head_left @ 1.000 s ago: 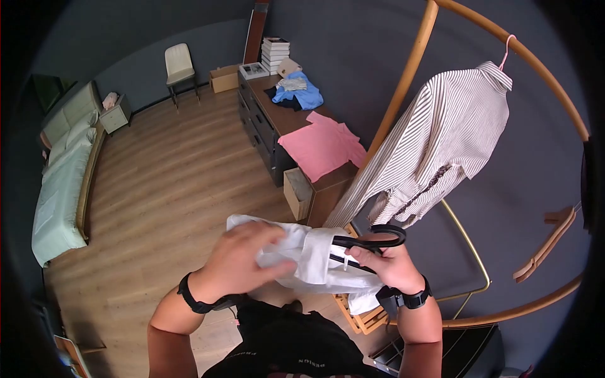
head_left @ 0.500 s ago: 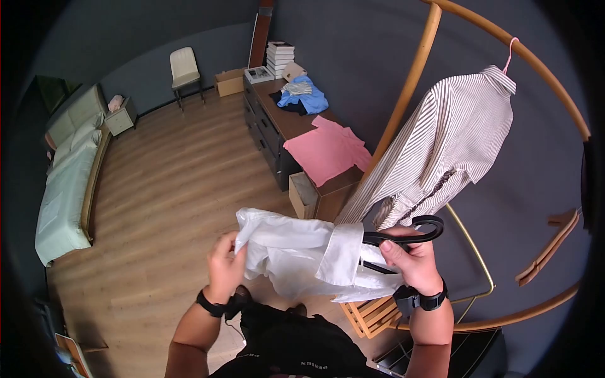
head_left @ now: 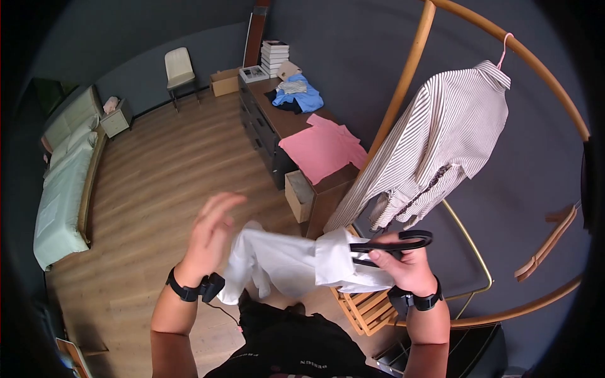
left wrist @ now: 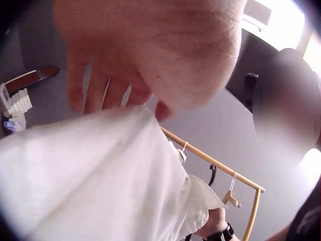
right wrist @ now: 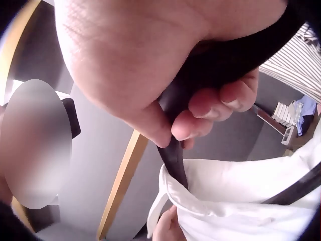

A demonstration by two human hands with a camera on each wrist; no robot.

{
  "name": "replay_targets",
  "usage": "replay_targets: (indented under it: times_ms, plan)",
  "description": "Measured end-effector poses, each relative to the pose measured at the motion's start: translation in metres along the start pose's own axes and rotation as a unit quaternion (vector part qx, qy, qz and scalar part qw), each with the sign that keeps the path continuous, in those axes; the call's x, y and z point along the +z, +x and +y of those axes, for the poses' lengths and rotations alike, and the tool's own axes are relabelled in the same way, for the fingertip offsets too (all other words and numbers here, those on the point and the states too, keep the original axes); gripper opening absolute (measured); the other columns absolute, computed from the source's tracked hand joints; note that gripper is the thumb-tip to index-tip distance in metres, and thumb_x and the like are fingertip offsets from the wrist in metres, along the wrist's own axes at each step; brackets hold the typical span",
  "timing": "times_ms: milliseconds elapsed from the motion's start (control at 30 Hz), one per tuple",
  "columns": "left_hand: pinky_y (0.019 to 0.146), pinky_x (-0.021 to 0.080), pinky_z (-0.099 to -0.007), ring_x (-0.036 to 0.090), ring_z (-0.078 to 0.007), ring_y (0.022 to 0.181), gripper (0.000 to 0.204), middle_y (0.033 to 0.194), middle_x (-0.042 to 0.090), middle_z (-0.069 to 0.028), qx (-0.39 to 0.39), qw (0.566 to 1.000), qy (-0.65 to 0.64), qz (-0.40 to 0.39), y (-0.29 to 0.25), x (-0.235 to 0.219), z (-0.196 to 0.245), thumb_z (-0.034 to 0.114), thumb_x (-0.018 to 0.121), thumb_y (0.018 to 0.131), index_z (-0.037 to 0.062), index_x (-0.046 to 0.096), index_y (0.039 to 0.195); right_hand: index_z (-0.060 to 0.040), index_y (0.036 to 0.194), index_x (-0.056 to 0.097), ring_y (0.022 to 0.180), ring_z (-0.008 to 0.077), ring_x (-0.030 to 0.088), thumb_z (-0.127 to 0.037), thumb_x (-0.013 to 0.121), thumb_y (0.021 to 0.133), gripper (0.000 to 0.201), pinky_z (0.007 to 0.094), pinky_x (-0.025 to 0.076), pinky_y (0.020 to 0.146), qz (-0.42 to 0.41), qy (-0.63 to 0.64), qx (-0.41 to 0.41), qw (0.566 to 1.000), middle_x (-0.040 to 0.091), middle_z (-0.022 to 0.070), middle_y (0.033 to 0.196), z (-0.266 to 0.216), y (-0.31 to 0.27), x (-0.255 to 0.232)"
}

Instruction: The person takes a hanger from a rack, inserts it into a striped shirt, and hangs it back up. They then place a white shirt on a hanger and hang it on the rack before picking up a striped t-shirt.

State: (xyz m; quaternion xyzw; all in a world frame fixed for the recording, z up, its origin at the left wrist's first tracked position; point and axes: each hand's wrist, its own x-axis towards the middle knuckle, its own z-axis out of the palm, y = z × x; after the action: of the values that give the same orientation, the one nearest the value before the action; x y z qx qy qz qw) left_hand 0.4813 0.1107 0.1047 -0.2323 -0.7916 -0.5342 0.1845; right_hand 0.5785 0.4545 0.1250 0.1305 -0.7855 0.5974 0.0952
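One white cloth shirt hangs between the hands, a slim black hanger running into its collar. The right hand's fingers grip the hanger; the left hand's are extended, holding nothing. Unsupported there, the shirt could slide off if the hanger tilts.

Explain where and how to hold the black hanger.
The black hanger is probably best pinched across the narrow stretch beside its curved hook, coming from the hook end: that end is free of cloth, while the opposite end runs into the collar of the white shirt, which would likely get in the way.
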Motion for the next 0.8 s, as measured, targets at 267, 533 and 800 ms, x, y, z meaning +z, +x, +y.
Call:
replay_targets:
  times_ms: [267, 533, 800]
  plan:
    - [0.076, 0.052, -0.0407, 0.066, -0.0324, 0.081, 0.033, 0.083, 0.068, -0.0093, 0.138, 0.923, 0.196, -0.3, 0.0, 0.015, 0.013, 0.041, 0.072, 0.087, 0.0086, 0.07, 0.092, 0.0014, 0.1, 0.073, 0.069, 0.0122, 0.066, -0.012, 0.078, 0.087, 0.019, 0.0268, 0.051, 0.063, -0.032, -0.091, -0.005, 0.995, 0.073, 0.0097, 0.082, 0.001, 0.005, 0.017]
    - [0.063, 0.051, -0.038, 0.065, -0.0292, 0.076, 0.024, 0.082, 0.066, -0.007, 0.106, 0.937, 0.159, -0.292, -0.019, 0.016, 0.001, 0.032, 0.071, 0.089, 0.0077, 0.07, 0.09, -0.0007, 0.121, 0.065, 0.098, 0.0179, 0.065, -0.014, 0.075, 0.09, 0.035, 0.032, 0.051, 0.087, -0.071, -0.063, -0.059, 0.994, 0.068, 0.0108, 0.109, 0.003, 0.003, 0.0]
    - [0.06, 0.051, -0.0376, 0.064, -0.0306, 0.069, 0.019, 0.08, 0.067, -0.009, 0.049, 0.951, 0.16, -0.259, -0.025, -0.011, 0.0, 0.024, 0.074, 0.087, 0.0053, 0.07, 0.084, 0.0029, 0.114, 0.066, 0.086, 0.0204, 0.067, -0.028, 0.069, 0.096, 0.036, 0.0318, 0.054, 0.081, 0.054, -0.174, 0.177, 0.967, 0.07, 0.0131, 0.094, 0.047, -0.006, -0.034]
